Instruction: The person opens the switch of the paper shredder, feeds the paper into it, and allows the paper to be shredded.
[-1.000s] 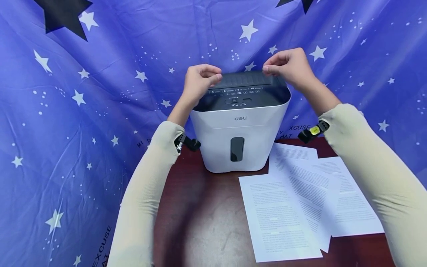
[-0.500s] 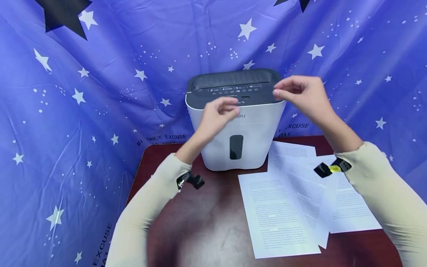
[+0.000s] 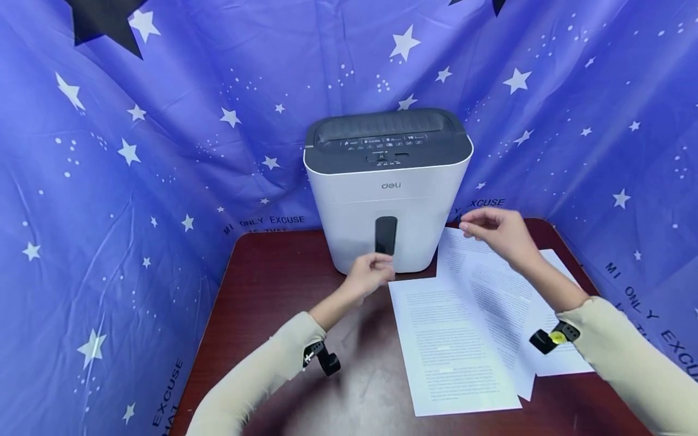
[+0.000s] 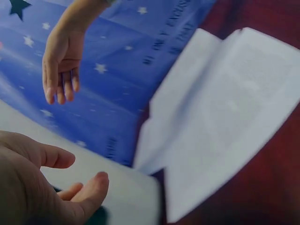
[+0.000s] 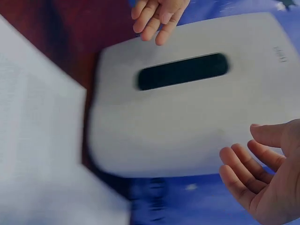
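Left hand (image 3: 368, 276) is hovering before the deli paper shredder (image 3: 389, 201), thumb parted from fingers. Shredder is standing on the table (image 3: 283, 303), printed sheets (image 3: 452, 339) lying right. Right hand (image 3: 507, 238) is hovering nearby; only its wrist view is clearly showing spread fingers.

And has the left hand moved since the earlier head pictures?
Yes, downward in view: the left hand has dropped from the top of the white machine to about the foot of its dark window.

Curtained booth, starry blue drapes (image 3: 305, 139), dark-red table (image 3: 283, 275)
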`<act>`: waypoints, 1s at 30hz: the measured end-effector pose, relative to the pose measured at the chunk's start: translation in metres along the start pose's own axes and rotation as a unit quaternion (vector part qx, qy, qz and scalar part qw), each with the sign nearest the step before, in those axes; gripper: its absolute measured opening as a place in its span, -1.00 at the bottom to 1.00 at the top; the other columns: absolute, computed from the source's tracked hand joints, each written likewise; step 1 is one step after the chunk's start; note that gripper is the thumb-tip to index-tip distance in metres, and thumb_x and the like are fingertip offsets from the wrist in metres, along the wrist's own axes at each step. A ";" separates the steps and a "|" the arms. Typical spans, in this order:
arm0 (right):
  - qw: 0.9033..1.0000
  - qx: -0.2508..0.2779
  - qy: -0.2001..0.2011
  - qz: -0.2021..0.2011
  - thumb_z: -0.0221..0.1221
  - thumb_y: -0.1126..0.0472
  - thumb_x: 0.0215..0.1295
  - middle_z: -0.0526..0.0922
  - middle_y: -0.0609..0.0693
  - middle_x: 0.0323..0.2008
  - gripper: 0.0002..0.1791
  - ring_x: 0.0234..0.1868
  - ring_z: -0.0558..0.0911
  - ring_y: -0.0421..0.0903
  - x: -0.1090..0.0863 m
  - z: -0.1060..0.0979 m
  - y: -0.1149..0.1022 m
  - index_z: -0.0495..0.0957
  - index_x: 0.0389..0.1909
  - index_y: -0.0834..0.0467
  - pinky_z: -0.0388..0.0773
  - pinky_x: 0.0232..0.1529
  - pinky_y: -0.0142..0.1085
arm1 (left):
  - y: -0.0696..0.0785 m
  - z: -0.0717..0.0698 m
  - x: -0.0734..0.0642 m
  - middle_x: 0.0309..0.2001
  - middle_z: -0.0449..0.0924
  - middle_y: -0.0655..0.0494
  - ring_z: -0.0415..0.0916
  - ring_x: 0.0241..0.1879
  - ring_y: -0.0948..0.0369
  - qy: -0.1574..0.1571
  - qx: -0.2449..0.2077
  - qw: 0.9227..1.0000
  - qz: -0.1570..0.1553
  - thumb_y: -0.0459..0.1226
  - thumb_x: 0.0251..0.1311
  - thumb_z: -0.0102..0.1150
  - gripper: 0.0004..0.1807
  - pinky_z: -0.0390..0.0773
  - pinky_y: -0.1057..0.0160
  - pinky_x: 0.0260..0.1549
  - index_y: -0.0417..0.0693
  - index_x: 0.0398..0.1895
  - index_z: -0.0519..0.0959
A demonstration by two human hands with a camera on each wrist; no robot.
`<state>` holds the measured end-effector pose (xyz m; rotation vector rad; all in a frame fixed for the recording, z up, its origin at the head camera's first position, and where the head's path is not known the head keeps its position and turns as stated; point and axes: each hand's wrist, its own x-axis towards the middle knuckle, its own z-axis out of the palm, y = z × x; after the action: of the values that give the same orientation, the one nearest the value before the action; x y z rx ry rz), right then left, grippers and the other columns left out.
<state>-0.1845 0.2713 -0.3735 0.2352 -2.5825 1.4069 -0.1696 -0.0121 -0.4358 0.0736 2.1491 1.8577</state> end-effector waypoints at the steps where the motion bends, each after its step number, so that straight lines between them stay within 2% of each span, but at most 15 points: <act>1: 1.000 -0.001 -0.005 0.007 0.34 0.24 0.35 0.79 -0.11 -0.38 -0.70 -0.41 0.66 -0.42 -0.004 0.003 0.009 0.66 -0.05 0.39 0.63 -0.37 -0.52 | -0.010 0.003 -0.001 -0.08 0.73 -0.23 0.72 -0.22 0.12 0.006 0.003 1.000 -0.010 -0.45 0.23 0.22 -0.61 0.74 0.21 -0.13 -0.34 0.14 0.59; 3: 0.999 -0.006 -0.020 0.031 0.32 0.23 0.37 0.80 0.00 -0.32 -0.70 -0.40 0.66 -0.43 -0.014 0.009 0.026 0.65 -0.04 0.39 0.64 -0.36 -0.49 | -0.030 0.010 -0.002 -0.12 0.72 -0.21 0.72 -0.19 0.06 0.015 0.002 0.999 -0.034 -0.45 0.21 0.22 -0.61 0.74 0.22 -0.17 -0.37 0.12 0.57; 7: 0.992 -0.017 -0.059 0.106 0.28 0.18 0.41 0.77 0.22 -0.18 -0.59 -0.36 0.65 -0.39 -0.032 0.021 0.059 0.57 0.08 0.42 0.69 -0.30 -0.41 | -0.063 0.024 -0.004 -0.09 0.69 -0.25 0.70 -0.08 -0.10 0.016 -0.006 0.996 -0.087 -0.48 0.18 0.20 -0.50 0.74 0.08 -0.06 -0.47 0.22 0.47; 10: 0.982 -0.033 -0.091 0.165 0.28 0.13 0.41 0.74 0.27 -0.14 -0.49 -0.30 0.65 -0.28 -0.044 0.028 0.078 0.49 0.18 0.45 0.71 -0.25 -0.31 | -0.079 0.032 -0.007 0.00 0.64 -0.31 0.68 -0.03 -0.12 0.007 -0.011 0.991 -0.130 -0.49 0.17 0.18 -0.38 0.71 0.02 0.03 -0.51 0.32 0.34; 14: 0.965 -0.043 -0.125 0.224 0.29 0.13 0.39 0.69 0.29 -0.14 -0.38 -0.20 0.65 -0.01 -0.060 0.035 0.095 0.40 0.25 0.48 0.70 -0.23 -0.20 | -0.095 0.038 -0.009 0.16 0.52 -0.43 0.64 0.03 -0.10 -0.008 -0.026 0.983 -0.180 -0.52 0.10 0.16 -0.28 0.71 0.05 0.01 -0.61 0.36 0.22; 19: 0.946 -0.051 -0.153 0.281 0.31 0.13 0.35 0.58 0.43 -0.02 -0.28 -0.05 0.64 0.26 -0.073 0.039 0.110 0.29 0.32 0.51 0.71 -0.09 -0.03 | -0.104 0.046 -0.012 0.29 0.42 -0.44 0.63 -0.08 0.02 0.007 -0.021 0.979 -0.203 -0.55 0.04 0.15 -0.31 0.74 0.09 -0.03 -0.67 0.29 0.24; 22: 0.935 -0.055 -0.169 0.307 0.32 0.15 0.32 0.54 0.49 0.00 -0.23 -0.02 0.63 0.31 -0.078 0.039 0.115 0.22 0.32 0.55 0.70 -0.08 0.01 | -0.104 0.049 -0.014 0.18 0.51 -0.36 0.63 -0.20 0.11 0.024 -0.012 0.978 -0.205 -0.55 0.03 0.15 -0.39 0.75 0.15 -0.10 -0.63 0.22 0.33; 25: 0.925 -0.054 -0.175 0.333 0.32 0.16 0.30 0.59 0.40 -0.16 -0.22 -0.15 0.65 0.22 -0.083 0.039 0.119 0.20 0.29 0.57 0.68 -0.14 -0.04 | -0.105 0.050 -0.015 -0.06 0.61 -0.22 0.57 -0.33 0.18 0.034 -0.013 0.977 -0.208 -0.56 0.01 0.13 -0.52 0.75 0.18 -0.16 -0.58 0.08 0.43; 28: 0.915 -0.047 -0.177 0.360 0.32 0.18 0.28 0.58 0.21 -0.33 -0.29 -0.28 0.59 0.05 -0.088 0.040 0.124 0.24 0.22 0.55 0.64 -0.21 -0.12 | -0.106 0.052 -0.015 -0.29 0.59 -0.04 0.54 -0.39 0.21 0.035 -0.021 0.976 -0.215 -0.57 0.01 0.11 -0.62 0.75 0.17 -0.17 -0.50 -0.02 0.47; 30: 0.910 -0.042 -0.180 0.371 0.32 0.19 0.28 0.55 0.15 -0.37 -0.37 -0.31 0.56 0.01 -0.091 0.039 0.126 0.28 0.15 0.52 0.60 -0.23 -0.16 | -0.108 0.053 -0.015 -0.33 0.59 -0.04 0.57 -0.38 0.19 0.033 -0.025 0.974 -0.223 -0.57 0.04 0.11 -0.65 0.74 0.15 -0.15 -0.48 -0.03 0.47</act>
<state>-0.1290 0.3101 -0.5189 -0.6338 -3.2182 1.5588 -0.1249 0.0178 -0.5444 -0.4504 1.9517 1.6633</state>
